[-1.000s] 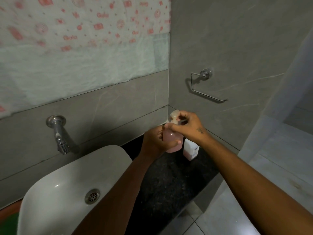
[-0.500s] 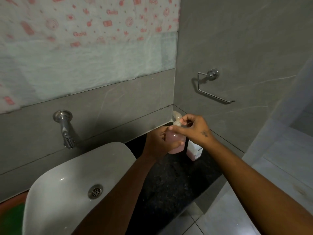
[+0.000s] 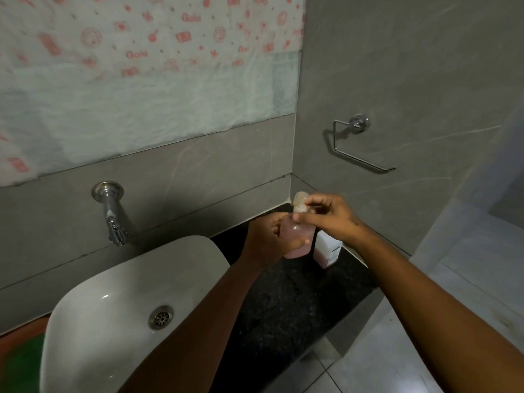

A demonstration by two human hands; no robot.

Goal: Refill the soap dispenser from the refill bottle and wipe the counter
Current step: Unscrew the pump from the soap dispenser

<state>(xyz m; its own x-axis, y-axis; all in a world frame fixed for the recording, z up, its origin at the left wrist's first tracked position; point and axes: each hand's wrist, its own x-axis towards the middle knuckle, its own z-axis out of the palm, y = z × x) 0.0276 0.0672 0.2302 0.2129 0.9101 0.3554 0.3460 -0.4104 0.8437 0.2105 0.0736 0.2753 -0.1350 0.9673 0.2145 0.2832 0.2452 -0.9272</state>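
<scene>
A clear bottle of pink liquid (image 3: 297, 236) is held upright above the black counter (image 3: 289, 302), near the back corner. My left hand (image 3: 269, 236) grips its body from the left. My right hand (image 3: 329, 215) pinches the pale flip cap (image 3: 300, 200) at the bottle's top, and the lid stands raised. Just behind and to the right stands a white container with pink liquid at its bottom (image 3: 327, 249), partly hidden by the held bottle and my right wrist.
A white basin (image 3: 119, 307) with a metal drain fills the lower left, under a chrome wall tap (image 3: 112, 214). A chrome holder (image 3: 357, 143) hangs on the right wall. Patterned paper covers the mirror area above. Tiled floor lies beyond the counter edge at right.
The view has shifted a little, so the scene sits further right. Both hands keep the bottle in the same grip; the right hand's fingers stay at the cap.
</scene>
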